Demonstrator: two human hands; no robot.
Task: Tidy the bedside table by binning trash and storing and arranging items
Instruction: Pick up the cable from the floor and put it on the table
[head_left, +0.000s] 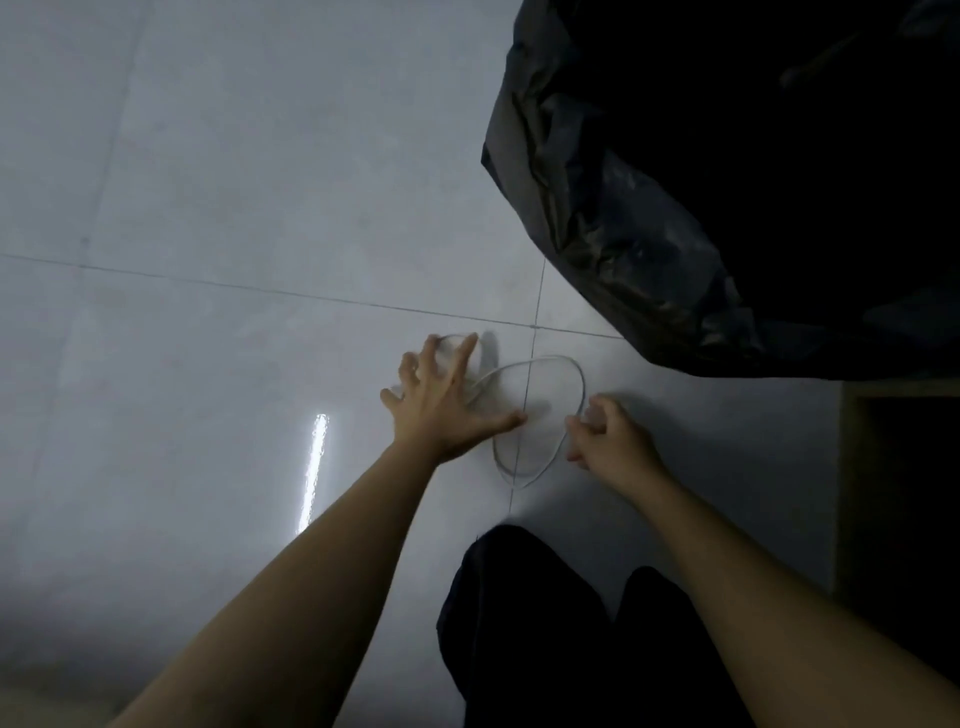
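You're gathering the white cable (540, 415) looped on the floor (234, 208) beside the black bin bag (675, 208): left hand (441, 405) fingers spread wide pinning one end, right hand (602, 436) fingers pinching the loop. Coil evenly.

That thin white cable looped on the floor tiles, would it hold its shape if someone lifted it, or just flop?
The white cable would probably flop: it is thin and lies in loose curves, so a lifted loop should sag and unwind. It looks light for its length. On the glossy floor tiles it may slide if pushed, and the left hand is spread over one end.
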